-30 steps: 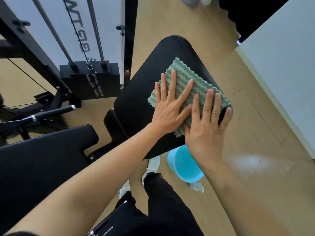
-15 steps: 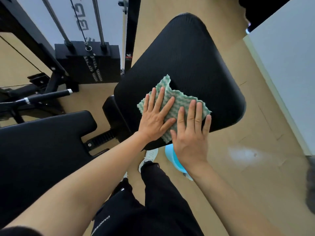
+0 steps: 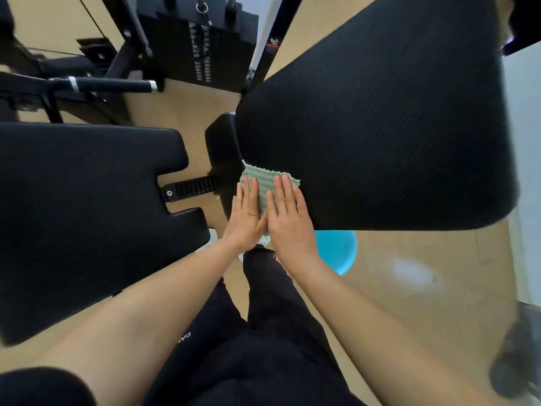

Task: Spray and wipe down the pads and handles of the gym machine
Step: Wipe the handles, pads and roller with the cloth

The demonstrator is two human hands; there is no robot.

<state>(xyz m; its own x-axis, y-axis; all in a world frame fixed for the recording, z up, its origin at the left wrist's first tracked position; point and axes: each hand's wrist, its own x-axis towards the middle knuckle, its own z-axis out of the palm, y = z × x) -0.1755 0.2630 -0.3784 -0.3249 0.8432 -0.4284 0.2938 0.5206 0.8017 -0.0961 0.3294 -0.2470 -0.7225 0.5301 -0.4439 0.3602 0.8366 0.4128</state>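
Both my hands are flat on the cloth [image 3: 265,177], fingers straight and close together, nothing gripped. L hand [image 3: 247,213] presses its left half, R hand [image 3: 288,218] its right half, thumbs nearly meeting in the middle. The cloth is green and white w/ a wavy weave and lies on the near-left corner of the big ribbed black pad [image 3: 380,127]. Only its far strip, a sliver btwn the hands and a small bit poking out below the palms show. The rest of that pad is bare.

To the left is a smooth black seat pad [image 3: 82,206] w/ a notch in its right side, and a ribbed bracket [image 3: 196,186] sits in the notch. Beyond the seat pad a black handle [image 3: 111,85] w/ a silver end cap lies horizontal, and the weight stack [image 3: 199,39] stands further back. A blue bucket [image 3: 336,253] sits on the wood floor [image 3: 424,288] below the big pad's near edge, just right of my R wrist. My black trousers [image 3: 263,332] fill bottom centre.
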